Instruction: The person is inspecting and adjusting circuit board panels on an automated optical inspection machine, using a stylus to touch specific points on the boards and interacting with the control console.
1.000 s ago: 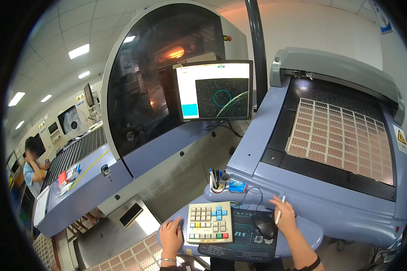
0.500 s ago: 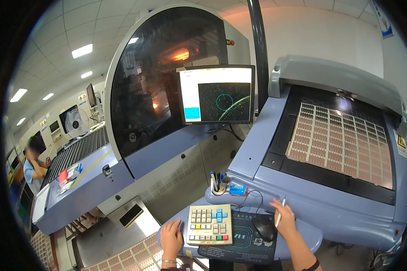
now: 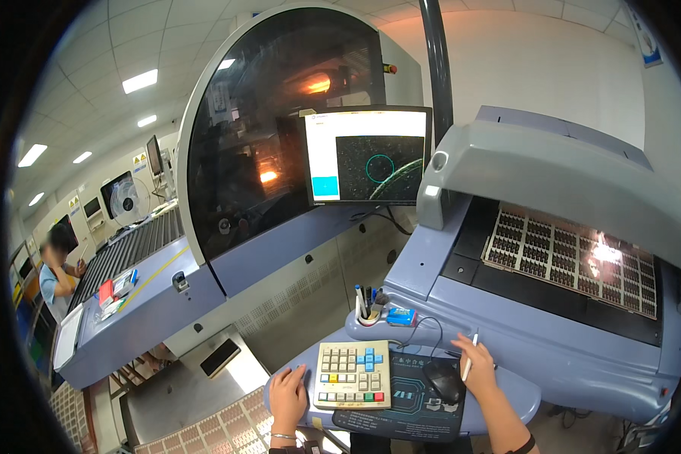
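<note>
My left hand is resting flat on the front edge of the little blue-grey shelf, fingers loosely spread and gripping nothing, just beside the left side of the beige keypad with its coloured keys — can't tell if my fingertips are actually touching it. My right hand is curled around a thin white pen, which sticks up and a bit away from me out of my fingers. Right next to that hand, on its left, the black mouse sits on the dark mouse pad; my fingers are near it but I can't say they're on it. Beyond the keypad, further from my hands, there's a small cup of pens and a little blue box with a cable. Up past my right hand is the machine's open bay with a grid tray of small dark parts under the raised grey hood — a bright glare spot sits on the tray. Straight ahead above everything the monitor shows a dark view with a teal circle. Way off to my left a person stands by another console.
</note>
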A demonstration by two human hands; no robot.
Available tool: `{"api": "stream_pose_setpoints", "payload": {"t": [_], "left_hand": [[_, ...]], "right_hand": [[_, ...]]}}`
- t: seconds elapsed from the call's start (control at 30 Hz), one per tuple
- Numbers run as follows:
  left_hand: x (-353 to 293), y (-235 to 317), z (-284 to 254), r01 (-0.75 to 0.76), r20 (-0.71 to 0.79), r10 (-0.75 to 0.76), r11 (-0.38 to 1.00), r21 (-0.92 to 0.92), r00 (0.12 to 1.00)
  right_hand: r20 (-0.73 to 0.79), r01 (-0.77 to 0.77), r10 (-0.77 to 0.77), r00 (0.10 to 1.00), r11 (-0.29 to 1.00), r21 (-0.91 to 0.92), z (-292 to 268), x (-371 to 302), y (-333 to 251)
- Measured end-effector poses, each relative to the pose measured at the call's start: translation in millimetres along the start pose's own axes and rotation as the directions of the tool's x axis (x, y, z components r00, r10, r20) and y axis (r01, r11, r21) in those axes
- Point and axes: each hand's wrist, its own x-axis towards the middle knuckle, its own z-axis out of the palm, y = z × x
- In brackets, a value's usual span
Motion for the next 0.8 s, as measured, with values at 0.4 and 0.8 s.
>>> {"api": "stream_pose_setpoints", "payload": {"t": [0.4, 0.8], "left_hand": [[1.9, 2.1, -1.5, -0.006, -0.011, 0.006, 1.000, -0.005, 1.000], [1.1, 1.6, -1.4, 0.023, -0.013, -0.023, 0.999, -0.031, 1.000]], "right_hand": [[-0.005, 0.000, 0.000, 1.000, 1.000, -0.028, -0.7, 2.2, -2.8], [0.020, -0.022, 0.022, 1.000, 1.000, -0.017, -1.8, 1.8, -2.9]]}}
